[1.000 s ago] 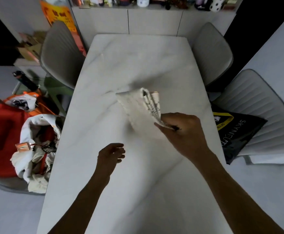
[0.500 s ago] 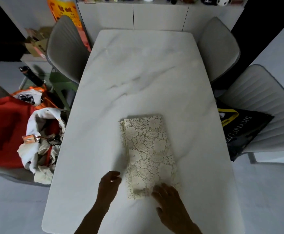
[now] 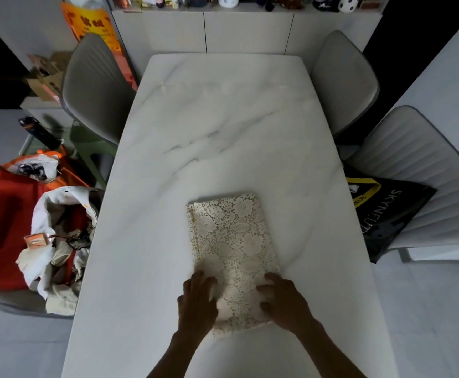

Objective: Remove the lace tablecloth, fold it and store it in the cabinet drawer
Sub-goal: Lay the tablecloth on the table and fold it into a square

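Lace tablecloth (image 3: 231,241) folded, near end under hands (image 3: 243,304)

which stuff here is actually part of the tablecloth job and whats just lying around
Part of the job:
lace tablecloth, folded on the table
left hand and right hand, both on its near end
cabinet beyond the table

Lying about:
black bag on a chair
pile of clothes
cardboard box

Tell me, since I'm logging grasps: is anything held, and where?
Both hands, left hand and right hand, rest on the folded lace tablecloth at its near end; a firm grip cannot be told.
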Motion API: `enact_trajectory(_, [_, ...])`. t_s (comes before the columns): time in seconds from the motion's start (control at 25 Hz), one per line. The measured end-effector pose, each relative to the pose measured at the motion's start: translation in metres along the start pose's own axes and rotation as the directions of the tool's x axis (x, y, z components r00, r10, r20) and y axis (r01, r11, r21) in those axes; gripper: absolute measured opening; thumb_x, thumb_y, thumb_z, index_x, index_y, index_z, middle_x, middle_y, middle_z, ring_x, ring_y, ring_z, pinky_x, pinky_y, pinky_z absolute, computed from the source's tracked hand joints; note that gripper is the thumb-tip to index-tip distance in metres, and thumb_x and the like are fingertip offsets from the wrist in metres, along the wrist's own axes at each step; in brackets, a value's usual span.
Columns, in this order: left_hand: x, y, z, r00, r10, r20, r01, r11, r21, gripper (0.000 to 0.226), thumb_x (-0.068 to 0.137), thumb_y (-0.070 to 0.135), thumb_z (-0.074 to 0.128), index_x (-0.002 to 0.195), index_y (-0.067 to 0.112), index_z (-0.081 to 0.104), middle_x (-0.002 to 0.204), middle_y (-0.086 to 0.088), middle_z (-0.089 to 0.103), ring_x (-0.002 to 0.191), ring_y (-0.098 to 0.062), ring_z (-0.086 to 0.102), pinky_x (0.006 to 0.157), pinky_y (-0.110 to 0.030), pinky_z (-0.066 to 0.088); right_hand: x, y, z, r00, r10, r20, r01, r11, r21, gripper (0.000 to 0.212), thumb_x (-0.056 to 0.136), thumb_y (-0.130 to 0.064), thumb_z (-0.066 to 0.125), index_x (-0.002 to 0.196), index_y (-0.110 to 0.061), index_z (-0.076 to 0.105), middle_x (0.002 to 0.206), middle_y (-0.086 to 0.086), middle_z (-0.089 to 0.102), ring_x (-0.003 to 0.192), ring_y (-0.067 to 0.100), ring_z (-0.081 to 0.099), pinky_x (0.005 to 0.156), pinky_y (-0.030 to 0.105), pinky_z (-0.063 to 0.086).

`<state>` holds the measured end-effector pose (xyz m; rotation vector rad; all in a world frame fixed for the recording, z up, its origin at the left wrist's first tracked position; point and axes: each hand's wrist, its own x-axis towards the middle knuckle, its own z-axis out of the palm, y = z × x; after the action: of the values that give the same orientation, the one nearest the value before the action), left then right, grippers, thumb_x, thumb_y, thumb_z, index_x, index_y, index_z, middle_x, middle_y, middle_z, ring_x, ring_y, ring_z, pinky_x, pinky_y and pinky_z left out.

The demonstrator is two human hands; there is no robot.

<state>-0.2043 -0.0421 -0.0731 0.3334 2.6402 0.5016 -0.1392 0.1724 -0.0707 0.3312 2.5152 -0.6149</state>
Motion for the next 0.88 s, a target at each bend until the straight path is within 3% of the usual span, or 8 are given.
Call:
enact_trajectory(0.12, [-0.011,-0.017,0.008,0.999,-0.028,-0.026,0.026,0.994,-0.102,0.047,0.089,0.019,0.065,0.134,0.027,0.053,0.152,-0.005,0.03,0.132,-0.027,0.035,0.095,-0.033,0.049,-0.003,0.007,0.003,0.973,0.189,-0.131,-0.136,0.932,0.335,0.053,0.085,-0.025,0.064,0.136,-0.021,0.05,0.151,-0.001,0.036,0.129,0.027,0.044,0.105,0.035,0.041])
enact_trajectory(0.2, [-0.021,-0.02,0.012,0.996,-0.087,-0.027,0.078,0.971,-0.225,0.047,0.086,0.009,0.067,0.128,0.026,0.057,0.139,-0.006,0.039,0.12,-0.029,0.045,0.087,-0.027,0.047,-0.013,0.011,0.018,0.937,0.284,-0.201,-0.174,0.882,0.437,0.05,0.081,-0.018,0.069,0.128,-0.017,0.052,0.134,0.006,0.047,0.113,0.029,0.053,0.094,0.035,0.044])
enact_trajectory(0.36, [-0.031,-0.029,0.007,0.987,-0.152,0.055,0.162,0.907,-0.39,0.039,0.085,0.007,0.061,0.112,0.035,0.063,0.103,0.001,0.054,0.083,-0.011,0.063,0.07,-0.014,0.049,-0.034,0.009,0.033,0.928,0.367,-0.065,-0.236,0.712,0.661,0.037,0.077,-0.013,0.072,0.105,-0.027,0.053,0.106,-0.001,0.059,0.091,0.019,0.059,0.074,0.031,0.05])
enact_trajectory(0.48, [-0.039,-0.055,0.001,0.992,-0.056,0.111,0.094,0.919,-0.382,0.033,0.092,0.011,0.058,0.116,0.031,0.07,0.101,0.003,0.068,0.084,-0.009,0.063,0.076,-0.014,0.047,-0.054,0.017,0.041,0.967,0.252,0.035,-0.212,0.725,0.656,0.029,0.083,-0.009,0.066,0.082,-0.037,0.07,0.083,-0.01,0.072,0.075,0.015,0.067,0.068,0.027,0.054])
enact_trajectory(0.6, [-0.055,-0.078,-0.001,0.992,0.12,0.027,-0.113,0.978,-0.172,0.033,0.088,0.011,0.067,0.117,0.028,0.07,0.097,0.003,0.065,0.08,-0.012,0.062,0.069,-0.009,0.047,-0.076,0.024,0.049,0.99,0.139,0.004,-0.125,0.875,0.468,0.022,0.087,-0.022,0.065,0.092,-0.041,0.075,0.099,-0.014,0.073,0.091,0.014,0.069,0.081,0.03,0.057])
enact_trajectory(0.68, [-0.064,-0.079,0.008,0.953,0.29,-0.086,-0.283,0.955,0.088,0.034,0.076,0.014,0.076,0.109,0.023,0.069,0.103,-0.003,0.064,0.087,-0.021,0.062,0.066,-0.023,0.051,-0.079,0.026,0.056,0.97,-0.02,-0.243,0.017,1.0,-0.013,0.024,0.082,-0.03,0.067,0.106,-0.031,0.072,0.115,-0.002,0.066,0.098,0.023,0.064,0.079,0.037,0.055])
enact_trajectory(0.76, [-0.066,-0.064,0.015,0.896,0.439,-0.071,-0.419,0.887,0.196,0.033,0.079,0.027,0.066,0.111,0.022,0.068,0.123,-0.005,0.064,0.109,-0.026,0.062,0.081,-0.032,0.054,-0.076,0.013,0.057,0.936,-0.239,-0.259,0.164,0.946,-0.28,0.047,0.074,-0.037,0.071,0.118,-0.024,0.067,0.133,0.007,0.061,0.11,0.032,0.062,0.084,0.043,0.056])
enact_trajectory(0.88, [-0.064,-0.057,0.019,0.842,0.539,0.024,-0.533,0.826,0.185,0.042,0.081,0.039,0.063,0.119,0.022,0.07,0.135,-0.004,0.062,0.124,-0.029,0.059,0.099,-0.039,0.052,-0.075,0.002,0.065,0.913,-0.386,-0.13,0.319,0.876,-0.362,0.064,0.066,-0.041,0.073,0.127,-0.021,0.064,0.144,0.011,0.054,0.124,0.037,0.057,0.094,0.051,0.053])
